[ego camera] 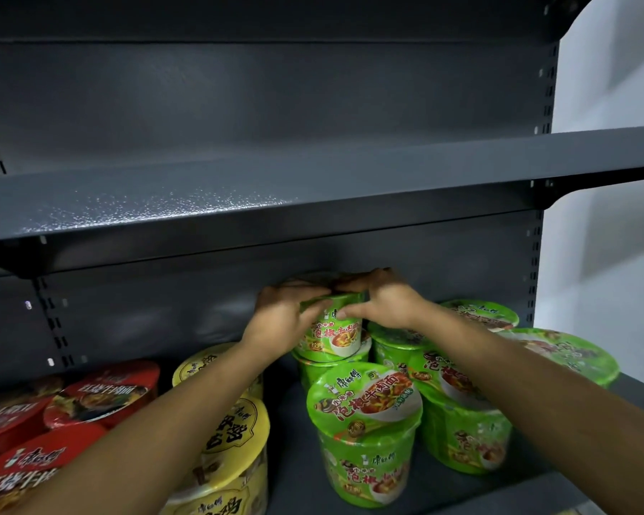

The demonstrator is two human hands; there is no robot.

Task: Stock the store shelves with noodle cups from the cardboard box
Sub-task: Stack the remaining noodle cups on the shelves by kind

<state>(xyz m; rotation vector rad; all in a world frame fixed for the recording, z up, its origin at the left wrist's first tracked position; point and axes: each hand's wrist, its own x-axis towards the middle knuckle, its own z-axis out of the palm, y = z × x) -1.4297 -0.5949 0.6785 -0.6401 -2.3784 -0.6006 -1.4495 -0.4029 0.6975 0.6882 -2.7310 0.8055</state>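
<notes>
We saw dark grey steel shelving, white wall (610, 254) at right. Our left hand (279, 321) and right hand (382, 302) both gripped the green noodle cup (333, 332), fingers curled over its lid. It sat on another green cup (328, 366) at the back of the lower shelf (294, 421). The upper shelf (313, 187) edge ran close above our knuckles. A bare strip ran between the yellow cups (235, 429) and the front green cups (365, 421).

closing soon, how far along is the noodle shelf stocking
Done: red noodle cups, yellow cups and green cups stand on the lower shelf. In hand: left hand and right hand grip a green cup stacked on another. Left: the upper shelf has no cups; the box is out of view.
</notes>
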